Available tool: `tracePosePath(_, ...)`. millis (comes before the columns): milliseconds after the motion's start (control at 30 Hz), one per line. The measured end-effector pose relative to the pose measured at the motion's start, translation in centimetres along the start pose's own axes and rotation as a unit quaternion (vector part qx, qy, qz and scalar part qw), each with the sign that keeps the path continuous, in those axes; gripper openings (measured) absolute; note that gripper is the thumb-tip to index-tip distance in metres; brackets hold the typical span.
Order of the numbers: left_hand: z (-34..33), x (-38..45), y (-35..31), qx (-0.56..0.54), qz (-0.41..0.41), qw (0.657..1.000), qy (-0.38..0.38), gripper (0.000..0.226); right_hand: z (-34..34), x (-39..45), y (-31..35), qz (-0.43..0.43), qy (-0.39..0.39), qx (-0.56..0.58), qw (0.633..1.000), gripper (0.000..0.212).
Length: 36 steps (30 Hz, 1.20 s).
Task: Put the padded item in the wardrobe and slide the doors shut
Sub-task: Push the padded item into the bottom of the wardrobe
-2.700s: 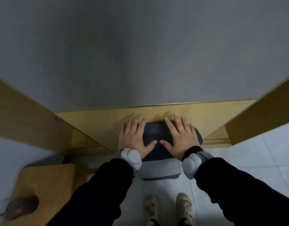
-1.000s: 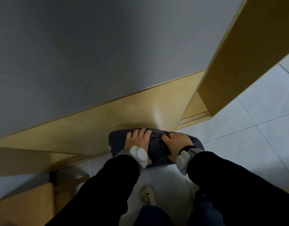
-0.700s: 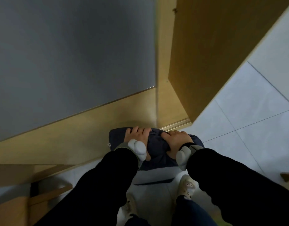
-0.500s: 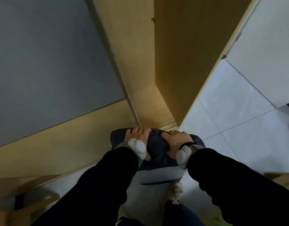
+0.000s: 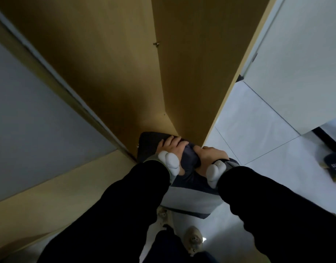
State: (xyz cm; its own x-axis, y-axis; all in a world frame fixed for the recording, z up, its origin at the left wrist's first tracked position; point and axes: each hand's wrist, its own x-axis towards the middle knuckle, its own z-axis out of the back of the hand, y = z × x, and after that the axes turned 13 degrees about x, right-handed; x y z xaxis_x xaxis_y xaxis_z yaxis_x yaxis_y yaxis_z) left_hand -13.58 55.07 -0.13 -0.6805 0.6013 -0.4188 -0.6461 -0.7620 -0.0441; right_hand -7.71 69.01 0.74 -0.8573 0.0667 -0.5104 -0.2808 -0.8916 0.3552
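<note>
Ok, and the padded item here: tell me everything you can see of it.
The padded item looks like soft, puffy fabric, dark navy at the top with a lighter grey band lower down and a dark bottom edge. It hangs lengthwise, bunched where the left hand and right hand each close a grip on its upper part. Its top edge sits at the wardrobe opening, near the floor of the compartment. A small metal fitting shows at its left edge.
</note>
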Motion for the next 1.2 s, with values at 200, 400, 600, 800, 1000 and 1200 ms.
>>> tracePosePath(200,5.1,5.0,2.0,0.018,-0.011,1.000,-0.021,0.088,4.4,4.9,2.4,-0.053,-0.094,-0.029,0.994,0.042)
tracePosePath(400,9.4,8.9,3.7,0.056,0.045,0.997,-0.022,0.078,8.9,9.5,4.9,-0.120,-0.117,0.032,0.985,0.031)
tracePosePath(600,10.4,11.2,5.8,0.019,0.134,0.989,-0.056,0.073,10.2,13.1,6.0,-0.075,-0.173,0.051,0.981,0.033)
tracePosePath(800,11.9,13.1,8.2,0.018,0.195,0.974,-0.113,0.067,13.4,15.3,7.2,-0.006,-0.136,0.110,0.984,0.043)
tracePosePath(1000,12.7,16.7,10.2,-0.043,0.213,0.973,-0.074,0.070,13.5,20.1,7.9,-0.016,-0.160,0.166,0.973,0.044)
tracePosePath(1200,11.5,20.9,12.9,-0.064,0.198,0.977,-0.042,0.076,14.1,25.1,7.8,-0.115,-0.034,0.218,0.969,0.057)
